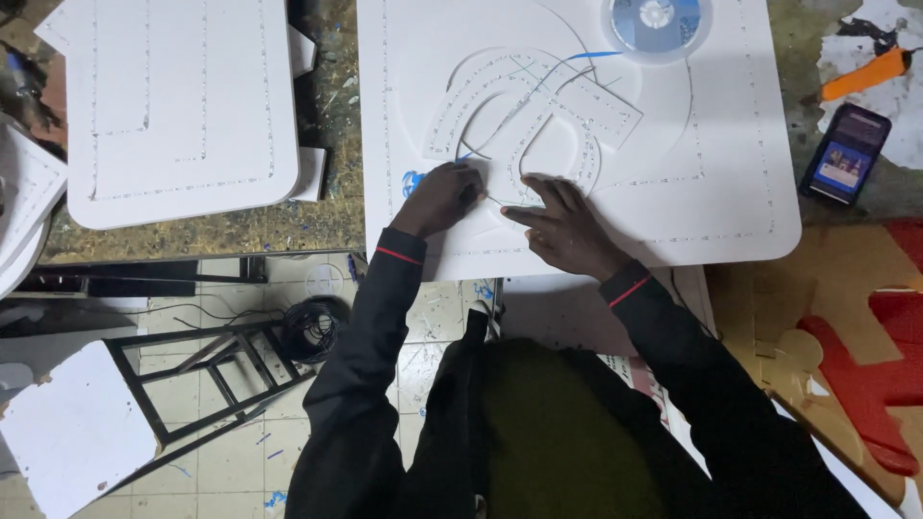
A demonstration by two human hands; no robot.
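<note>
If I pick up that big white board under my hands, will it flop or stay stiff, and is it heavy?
The white board looks like thin rigid foam sheet, so it probably stays fairly stiff and feels light for its size. Its edge overhangs the bench near the left hand and right hand without sagging. The routed grooves around the raised curved cutout may be weak spots that snap.

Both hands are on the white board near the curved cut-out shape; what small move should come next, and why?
Probably slide the left hand along the curved cut-out shape while the right hand keeps pressing flat: the left hand is closed at the shape's lower end, where thin wires cross it.
</note>
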